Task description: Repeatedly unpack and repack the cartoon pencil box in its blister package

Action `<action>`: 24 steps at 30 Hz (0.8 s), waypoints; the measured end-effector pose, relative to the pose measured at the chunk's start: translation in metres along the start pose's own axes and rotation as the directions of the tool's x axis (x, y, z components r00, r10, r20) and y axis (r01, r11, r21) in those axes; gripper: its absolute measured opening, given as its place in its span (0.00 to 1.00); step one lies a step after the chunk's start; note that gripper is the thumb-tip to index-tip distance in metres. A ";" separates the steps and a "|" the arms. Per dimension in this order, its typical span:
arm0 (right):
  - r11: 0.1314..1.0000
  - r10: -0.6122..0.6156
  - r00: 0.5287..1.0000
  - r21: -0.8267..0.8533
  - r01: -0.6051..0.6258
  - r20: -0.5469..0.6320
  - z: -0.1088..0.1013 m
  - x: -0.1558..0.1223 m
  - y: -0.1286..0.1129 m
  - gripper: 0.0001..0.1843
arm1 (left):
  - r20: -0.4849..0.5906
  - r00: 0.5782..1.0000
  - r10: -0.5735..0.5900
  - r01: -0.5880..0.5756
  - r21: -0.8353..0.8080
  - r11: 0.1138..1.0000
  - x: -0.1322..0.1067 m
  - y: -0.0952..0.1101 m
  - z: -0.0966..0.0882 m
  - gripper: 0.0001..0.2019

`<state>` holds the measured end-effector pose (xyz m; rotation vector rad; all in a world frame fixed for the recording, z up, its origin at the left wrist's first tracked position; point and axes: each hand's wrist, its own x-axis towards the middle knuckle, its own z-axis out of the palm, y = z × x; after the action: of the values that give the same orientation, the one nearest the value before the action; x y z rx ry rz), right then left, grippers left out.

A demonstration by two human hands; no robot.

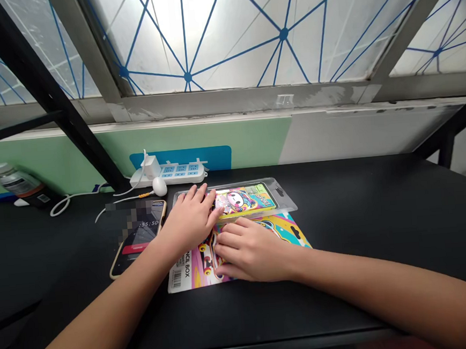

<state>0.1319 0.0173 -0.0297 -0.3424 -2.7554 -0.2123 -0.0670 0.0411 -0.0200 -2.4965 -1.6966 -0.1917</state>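
A colourful pencil box [243,199] with a cartoon face lies inside a clear plastic blister shell [283,194] on the desk. Partly under the shell is a printed backing card [180,278] with a barcode and the words "PENCIL BOX" at its left edge. My left hand [191,215] rests with spread fingers over the left end of the shell. Flat on the card, just in front of the shell, lies my right hand [255,250], its fingers stretched toward the left. Both hands cover part of the print.
A phone [139,243] lies left of the card, its screen lit. Behind stand a white power strip [182,173] with a plugged-in charger [150,166] and cables. A bottle [19,183] is at the back left. Black metal posts [80,127] frame the black desk [361,213].
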 end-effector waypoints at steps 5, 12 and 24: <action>0.957 0.241 0.957 -0.122 -0.262 -0.159 -0.022 -0.015 0.055 0.19 | -0.012 0.999 0.048 -0.048 0.004 0.999 0.000 0.000 -0.003 0.26; 0.832 0.528 0.841 0.127 -0.540 0.118 -0.028 -0.043 0.127 0.19 | -0.010 0.999 0.054 -0.053 0.053 0.997 0.001 0.003 -0.007 0.25; 0.766 0.560 0.777 0.177 -0.618 0.288 -0.033 -0.047 0.133 0.35 | 0.005 0.998 0.059 -0.059 0.030 0.998 -0.001 0.004 -0.009 0.25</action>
<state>0.2200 0.1284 -0.0021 -1.1978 -2.6626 0.3777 -0.0643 0.0378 -0.0111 -2.5233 -1.6124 -0.1547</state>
